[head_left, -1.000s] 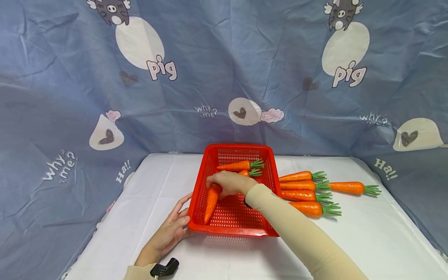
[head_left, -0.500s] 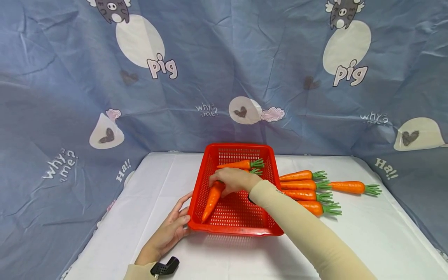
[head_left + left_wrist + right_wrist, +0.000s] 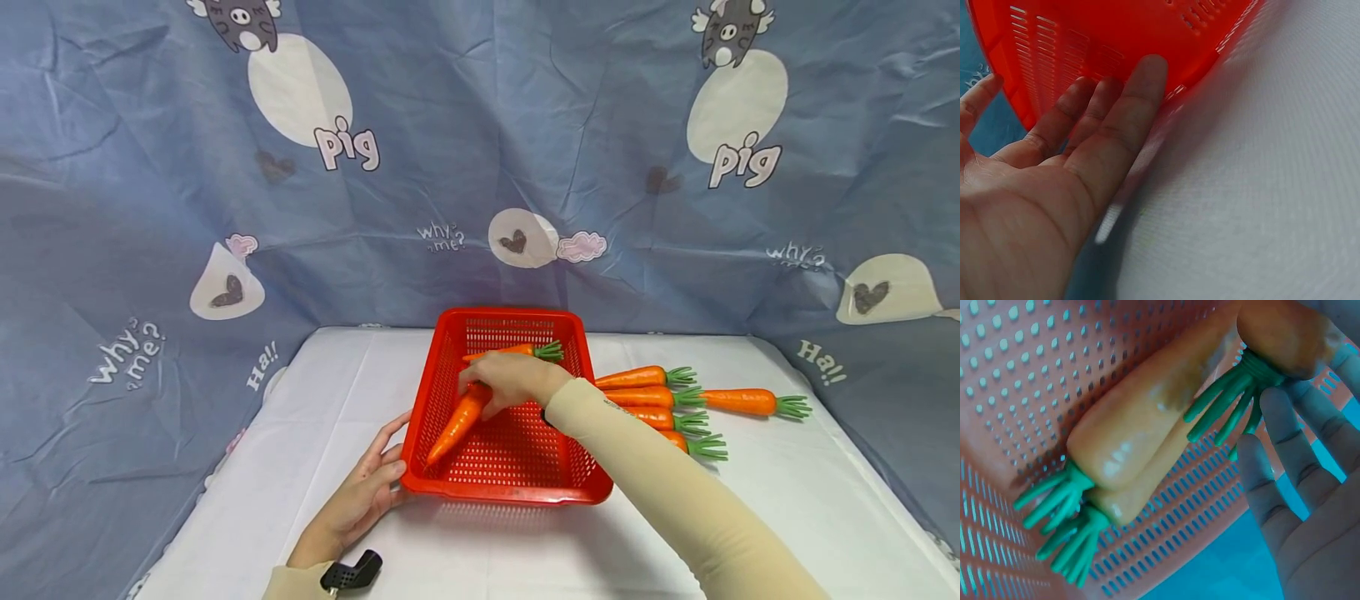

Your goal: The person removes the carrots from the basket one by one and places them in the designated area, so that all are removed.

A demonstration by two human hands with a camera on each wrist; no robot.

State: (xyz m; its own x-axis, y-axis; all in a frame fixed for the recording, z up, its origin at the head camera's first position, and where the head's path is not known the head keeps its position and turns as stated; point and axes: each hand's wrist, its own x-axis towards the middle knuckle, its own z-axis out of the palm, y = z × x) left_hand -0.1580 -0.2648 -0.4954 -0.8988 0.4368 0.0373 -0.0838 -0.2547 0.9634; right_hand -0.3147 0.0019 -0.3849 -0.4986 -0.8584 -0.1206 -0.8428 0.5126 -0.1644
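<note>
While a black device point(image 3: 351, 573) sits at your left wrist and a beige sleeve point(image 3: 675, 483) covers your right forearm, your left hand point(image 3: 358, 496) steadies the near left corner of the red basket point(image 3: 510, 495). Your left fingers are extended and spaced apart, resting along the outer wall; they do not wrap around it. The basket's sides and base are perforated.

Inside it, you hold one orange carrot point(image 3: 457, 427) at an angle, narrow tip directed toward the near left corner. Whether that tip touches the base, you cannot tell. Your right hand point(image 3: 513, 377) reaches in from the right, its fingers clamped on the thick end of this carrot; at your right wrist view, green stems point(image 3: 1235, 394) hang beside those fingers.

Beyond your right hand, toward the far end of the basket, you have two further carrots point(image 3: 1141, 419) lying side by side and touching, stems to the right.

To the right of the basket, on the white counter point(image 3: 810, 517), four loose carrots point(image 3: 637, 397) lie in a row, the nearest partly hidden by your sleeve. Just right of them lies a fifth carrot point(image 3: 742, 402). Behind everything, you face a blue printed cloth point(image 3: 450, 125).
</note>
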